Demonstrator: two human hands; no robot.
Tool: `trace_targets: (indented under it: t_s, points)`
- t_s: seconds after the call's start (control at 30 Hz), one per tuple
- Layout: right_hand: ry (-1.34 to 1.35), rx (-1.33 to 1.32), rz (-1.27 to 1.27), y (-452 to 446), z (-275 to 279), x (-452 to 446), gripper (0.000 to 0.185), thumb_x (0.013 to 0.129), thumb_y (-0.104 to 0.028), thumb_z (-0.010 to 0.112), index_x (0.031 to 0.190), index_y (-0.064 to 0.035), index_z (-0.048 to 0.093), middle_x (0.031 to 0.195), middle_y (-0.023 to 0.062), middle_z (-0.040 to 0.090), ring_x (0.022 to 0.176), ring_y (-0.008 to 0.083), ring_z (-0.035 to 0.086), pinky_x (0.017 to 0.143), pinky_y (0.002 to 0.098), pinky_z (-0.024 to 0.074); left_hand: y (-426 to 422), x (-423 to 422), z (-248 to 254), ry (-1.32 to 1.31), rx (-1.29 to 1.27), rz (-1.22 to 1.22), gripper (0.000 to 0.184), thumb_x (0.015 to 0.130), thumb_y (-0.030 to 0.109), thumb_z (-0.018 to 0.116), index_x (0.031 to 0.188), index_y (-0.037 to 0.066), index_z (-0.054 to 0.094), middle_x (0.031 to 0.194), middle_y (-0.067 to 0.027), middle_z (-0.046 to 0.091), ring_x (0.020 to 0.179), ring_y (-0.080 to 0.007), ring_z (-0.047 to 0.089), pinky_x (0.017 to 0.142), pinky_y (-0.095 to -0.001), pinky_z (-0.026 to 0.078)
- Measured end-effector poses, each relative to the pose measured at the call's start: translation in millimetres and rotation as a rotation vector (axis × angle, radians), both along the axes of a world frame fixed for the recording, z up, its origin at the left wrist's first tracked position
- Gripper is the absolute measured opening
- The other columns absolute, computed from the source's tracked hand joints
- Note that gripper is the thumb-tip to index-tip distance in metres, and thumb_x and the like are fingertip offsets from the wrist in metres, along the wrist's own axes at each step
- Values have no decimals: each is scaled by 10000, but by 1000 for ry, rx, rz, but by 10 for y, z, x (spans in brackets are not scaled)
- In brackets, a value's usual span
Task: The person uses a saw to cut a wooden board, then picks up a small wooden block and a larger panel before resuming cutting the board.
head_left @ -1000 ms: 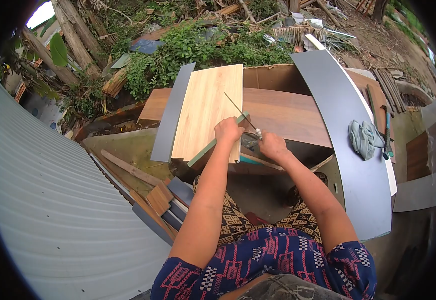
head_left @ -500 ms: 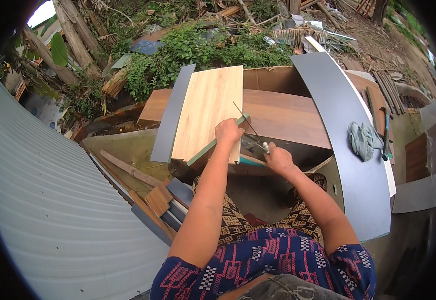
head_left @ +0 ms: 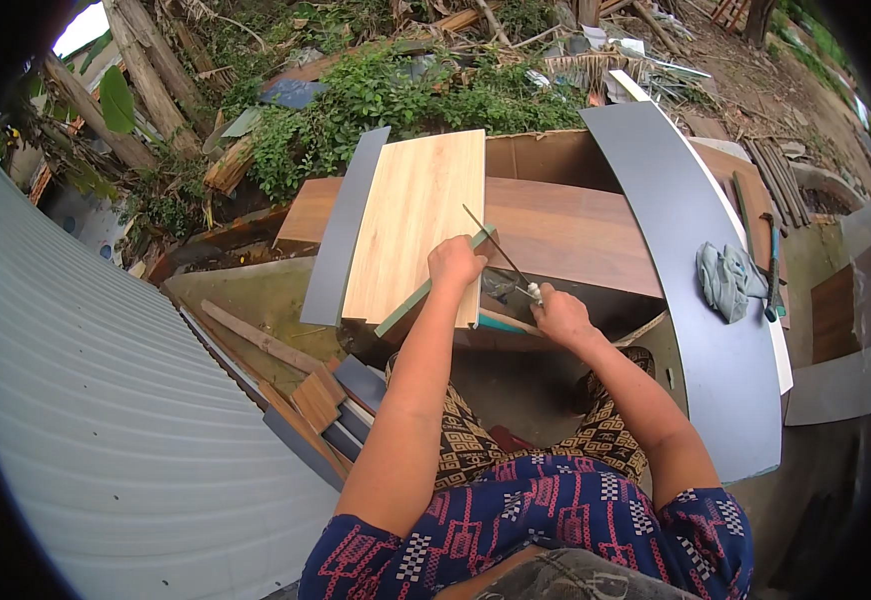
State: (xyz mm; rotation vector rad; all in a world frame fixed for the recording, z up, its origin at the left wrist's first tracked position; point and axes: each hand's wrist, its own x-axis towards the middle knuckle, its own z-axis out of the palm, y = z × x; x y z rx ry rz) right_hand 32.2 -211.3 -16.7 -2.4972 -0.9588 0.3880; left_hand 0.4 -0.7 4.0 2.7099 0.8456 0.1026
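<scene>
My left hand [head_left: 458,265] is closed on a narrow green-edged strip [head_left: 408,308], pressing it at a slant across a light wood-grain board [head_left: 418,205]. My right hand [head_left: 564,316] grips the white handle of a thin, dark-bladed tool [head_left: 509,258]. Its long blade crosses the strip's far end, just beyond my left fingers, and the tip reaches over the light board. Whether it is a saw or a file, I cannot tell. Under the light board lies a brown wood-grain plank [head_left: 571,235], and a grey panel [head_left: 348,230] runs along its left side.
A long grey panel [head_left: 691,290] stands at the right, bearing a crumpled grey-blue cloth [head_left: 726,282] and a teal-handled tool [head_left: 774,270]. Board offcuts [head_left: 318,400] lie at lower left beside corrugated metal sheeting [head_left: 126,400]. Green plants [head_left: 376,110] grow behind the boards.
My right hand has shifted slightly to the right, drawing the blade a little back across the strip. My left hand and the strip stay nearly where they were.
</scene>
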Motion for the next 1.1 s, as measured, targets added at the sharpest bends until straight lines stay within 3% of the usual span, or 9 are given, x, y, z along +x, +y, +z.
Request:
trace_targets:
  t_s: [0.23, 0.33, 0.47, 0.57, 0.67, 0.83, 0.93, 1.03, 1.1]
  points:
    - [5, 18, -9, 40, -1, -55, 260, 839, -223, 552, 927, 15, 495, 802, 253, 629, 793, 415, 622, 721, 497, 485, -7, 0, 17, 24, 1, 1, 322, 689, 290, 687, 903, 52, 654, 898, -156, 660, 903, -299, 631, 801, -393, 490]
    - [4, 11, -20, 61, 5, -10, 261, 831, -222, 557, 931, 16, 517, 817, 254, 632, 805, 413, 622, 727, 492, 487, 13, 9, 9, 53, -2, 9, 400, 696, 374, 708, 955, 75, 649, 934, -141, 660, 932, -284, 624, 813, -390, 482]
    - [7, 25, -1, 294, 118, 104, 248, 814, -201, 547, 945, 7, 580, 870, 250, 636, 857, 402, 618, 760, 481, 485, 7, 4, -33, 17, 28, 2, 370, 691, 343, 703, 934, 69, 651, 911, -147, 660, 915, -289, 628, 804, -394, 486]
    - [50, 20, 2, 590, 94, 235, 304, 834, -237, 551, 1022, 2, 538, 909, 254, 625, 903, 410, 597, 784, 489, 469, -4, 0, -16, -8, 15, 3, 313, 686, 291, 685, 900, 65, 654, 890, -154, 660, 899, -298, 631, 801, -397, 489]
    - [39, 61, -43, 691, 64, 259, 247, 803, -169, 517, 966, -1, 597, 919, 257, 630, 915, 395, 607, 799, 480, 474, -9, -9, -13, -11, 2, 5, 314, 685, 296, 687, 898, 68, 656, 892, -152, 660, 900, -297, 631, 803, -398, 488]
    - [38, 57, -46, 564, 52, 118, 289, 829, -229, 546, 1007, -2, 546, 898, 253, 628, 891, 408, 603, 776, 488, 473, -6, -3, -12, 35, 36, -1, 374, 684, 373, 719, 931, 99, 662, 914, -132, 663, 928, -279, 626, 807, -388, 482]
    - [16, 33, -38, 312, 17, 20, 274, 832, -223, 545, 976, 8, 518, 851, 250, 632, 849, 411, 614, 757, 493, 478, -16, -12, 23, 14, 1, -6, 320, 685, 294, 685, 910, 68, 661, 905, -148, 663, 907, -296, 631, 807, -394, 487]
    - [2, 5, -16, 59, -20, -82, 255, 832, -210, 539, 947, 13, 496, 816, 250, 633, 817, 412, 621, 739, 495, 483, 8, 8, -17, 42, 13, -6, 379, 684, 372, 718, 933, 92, 659, 923, -138, 661, 925, -290, 623, 810, -397, 480]
    - [-3, -9, -9, 6, -26, -80, 256, 835, -214, 538, 942, 13, 487, 810, 252, 631, 810, 413, 622, 732, 496, 484, -17, -13, 26, 20, 1, -1, 340, 682, 315, 697, 916, 72, 659, 916, -147, 660, 917, -295, 626, 809, -393, 484]
